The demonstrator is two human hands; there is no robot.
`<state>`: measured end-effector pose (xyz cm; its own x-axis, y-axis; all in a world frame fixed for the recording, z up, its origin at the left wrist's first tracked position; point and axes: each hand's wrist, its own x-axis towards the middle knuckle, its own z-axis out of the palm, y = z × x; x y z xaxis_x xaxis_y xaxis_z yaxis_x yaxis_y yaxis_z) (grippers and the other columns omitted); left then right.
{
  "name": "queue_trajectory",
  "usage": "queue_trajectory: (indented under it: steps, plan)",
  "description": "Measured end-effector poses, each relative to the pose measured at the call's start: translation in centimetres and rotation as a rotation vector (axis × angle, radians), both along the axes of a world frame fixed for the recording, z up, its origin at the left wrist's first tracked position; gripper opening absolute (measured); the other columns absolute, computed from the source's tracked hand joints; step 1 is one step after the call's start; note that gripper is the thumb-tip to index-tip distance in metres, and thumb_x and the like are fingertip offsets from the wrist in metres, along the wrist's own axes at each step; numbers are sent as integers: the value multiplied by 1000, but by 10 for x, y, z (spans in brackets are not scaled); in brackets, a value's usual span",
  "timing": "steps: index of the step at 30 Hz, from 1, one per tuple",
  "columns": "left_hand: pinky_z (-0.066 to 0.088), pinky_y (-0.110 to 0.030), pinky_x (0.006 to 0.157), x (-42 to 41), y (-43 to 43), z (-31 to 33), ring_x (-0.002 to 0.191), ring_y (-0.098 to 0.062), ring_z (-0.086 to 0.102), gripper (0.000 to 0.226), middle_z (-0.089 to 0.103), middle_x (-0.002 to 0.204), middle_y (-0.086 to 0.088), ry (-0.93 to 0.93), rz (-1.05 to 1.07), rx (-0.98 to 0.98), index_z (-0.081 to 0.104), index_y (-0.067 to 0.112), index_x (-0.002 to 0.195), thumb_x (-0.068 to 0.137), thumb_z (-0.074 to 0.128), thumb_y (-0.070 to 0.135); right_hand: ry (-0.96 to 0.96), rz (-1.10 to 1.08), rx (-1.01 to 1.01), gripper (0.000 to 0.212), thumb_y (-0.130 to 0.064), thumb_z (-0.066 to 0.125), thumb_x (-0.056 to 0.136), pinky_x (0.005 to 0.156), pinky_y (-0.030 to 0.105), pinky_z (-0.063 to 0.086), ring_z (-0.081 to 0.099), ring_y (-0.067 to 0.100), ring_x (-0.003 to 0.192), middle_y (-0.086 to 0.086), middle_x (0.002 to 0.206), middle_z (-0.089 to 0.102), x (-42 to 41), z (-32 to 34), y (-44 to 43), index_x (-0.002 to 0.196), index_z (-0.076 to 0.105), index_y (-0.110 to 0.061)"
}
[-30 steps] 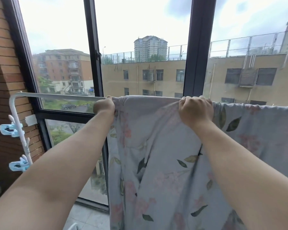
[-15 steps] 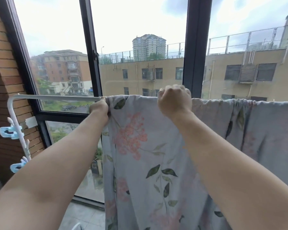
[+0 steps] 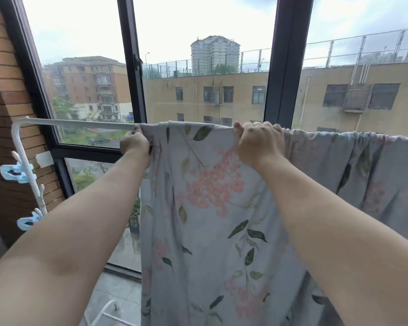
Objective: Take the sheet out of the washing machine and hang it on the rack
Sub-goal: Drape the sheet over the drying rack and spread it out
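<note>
A pale grey sheet [image 3: 210,208] with pink flowers and green leaves hangs over the white top bar of the rack [image 3: 80,124]. It drapes down in front of me and runs off to the right, where it is bunched. My left hand [image 3: 135,147] grips the sheet's left edge just under the bar. My right hand [image 3: 257,144] grips the sheet's top fold on the bar, fingers curled over it. The washing machine is out of view.
The rack's white upright [image 3: 25,170] on the left carries light blue clips [image 3: 15,171]. Behind the rack stands a tall window with dark frames [image 3: 285,67]. A brick wall [image 3: 3,102] closes the left side. A tiled floor [image 3: 118,292] lies below.
Both hands slid left along the bar, spreading the sheet. A flowered stretch between them now hangs flat. My right hand has since shifted slightly right on the top fold.
</note>
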<state>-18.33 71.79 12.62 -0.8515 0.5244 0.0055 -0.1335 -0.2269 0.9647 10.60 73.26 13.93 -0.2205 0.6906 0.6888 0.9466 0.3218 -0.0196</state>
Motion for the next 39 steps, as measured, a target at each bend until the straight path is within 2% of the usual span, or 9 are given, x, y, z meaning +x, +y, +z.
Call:
queue_trajectory:
  steps: [5, 9, 12, 15, 19, 23, 29, 33, 39]
  plan:
    - [58, -40, 92, -2, -2, 1, 93, -22, 65, 26, 62, 88, 5, -15, -12, 11, 70, 25, 105, 100, 53, 45, 64, -137, 95, 54, -36, 25, 104, 93, 43, 35, 58, 36, 100, 17, 102, 70, 44, -4, 6, 96, 70, -7]
    - [58, -40, 91, -7, 2, 1, 91, -23, 66, 26, 62, 84, 4, -2, 5, 12, 63, 24, 84, 99, 55, 44, 148, -220, 27, 55, -33, 25, 99, 94, 42, 35, 57, 36, 100, 20, 97, 68, 51, 3, 4, 95, 72, -3]
    - [55, -40, 96, -16, 3, -1, 100, -27, 65, 30, 69, 104, -3, 31, 40, -17, 69, 21, 94, 98, 55, 47, 191, -260, 5, 52, -35, 26, 98, 95, 45, 35, 54, 36, 106, 19, 107, 65, 27, 15, -4, 103, 68, -4]
    - [54, -38, 98, -21, 1, 0, 104, -27, 63, 37, 67, 113, -4, 33, 11, -21, 69, 21, 120, 100, 53, 47, 130, -92, 111, 46, -34, 29, 99, 91, 45, 40, 56, 32, 100, 16, 106, 64, -24, 21, -13, 106, 64, -6]
    - [56, -43, 95, -26, 3, -5, 98, -27, 64, 32, 65, 103, -3, 52, -52, -2, 69, 23, 106, 99, 53, 49, 99, 252, 46, 38, -31, 34, 101, 93, 41, 45, 59, 29, 101, 13, 108, 65, -108, 24, -20, 110, 63, -7]
    - [56, -43, 94, -31, 3, -9, 95, -27, 61, 36, 65, 108, -6, 114, -93, -28, 65, 18, 111, 101, 48, 48, -10, 263, -114, 42, -29, 29, 101, 102, 44, 35, 52, 33, 119, 14, 127, 60, -156, 10, -19, 129, 54, -10]
    - [58, -44, 90, -38, 1, -7, 79, -21, 60, 28, 59, 84, 1, 120, -70, -31, 63, 20, 101, 102, 50, 44, -51, 163, 3, 60, -45, 13, 106, 98, 43, 34, 54, 30, 110, 12, 117, 63, -118, -4, -2, 117, 61, -11]
    - [59, -44, 90, -35, -1, -5, 90, -25, 62, 28, 61, 90, 0, 109, -40, -20, 65, 21, 108, 102, 50, 44, -48, 92, 36, 63, -48, 13, 106, 93, 44, 35, 56, 33, 106, 14, 110, 66, -78, -3, 0, 108, 63, -10]
    - [58, -45, 90, -36, -7, -4, 91, -26, 61, 32, 61, 94, -1, 78, -1, -42, 68, 22, 113, 101, 50, 46, 12, -5, 75, 57, -43, 19, 106, 94, 45, 34, 57, 35, 104, 15, 108, 67, -29, -6, -1, 103, 64, -8]
